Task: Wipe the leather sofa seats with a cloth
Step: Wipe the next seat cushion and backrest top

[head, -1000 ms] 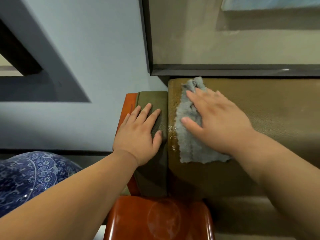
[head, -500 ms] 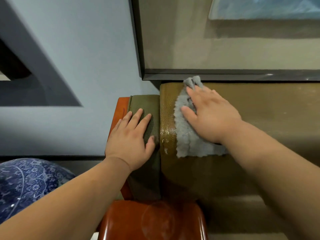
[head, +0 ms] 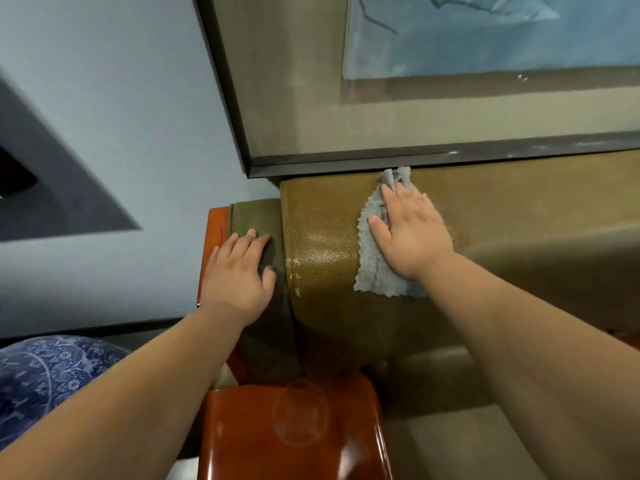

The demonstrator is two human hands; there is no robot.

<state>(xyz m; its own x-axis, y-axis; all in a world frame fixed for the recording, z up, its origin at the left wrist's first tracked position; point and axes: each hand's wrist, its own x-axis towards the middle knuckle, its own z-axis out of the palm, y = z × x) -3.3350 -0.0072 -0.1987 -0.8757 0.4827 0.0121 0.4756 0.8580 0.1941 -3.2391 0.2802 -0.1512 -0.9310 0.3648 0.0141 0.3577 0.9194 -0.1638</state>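
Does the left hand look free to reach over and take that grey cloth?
Probably yes. The left hand rests flat on the green armrest pad holding nothing, and only bare brown leather lies between it and the grey cloth, which the right hand presses down.

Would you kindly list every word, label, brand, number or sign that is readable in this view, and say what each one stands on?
None: no readable text shows anywhere.
Wooden armrest: a faint round mark on its glossy top, too dim to tell whether it holds letters.
Blue patterned object: ornament only, no words.
Framed picture: painted shapes, no lettering visible.
Grey cloth and leather sofa: no label shows.
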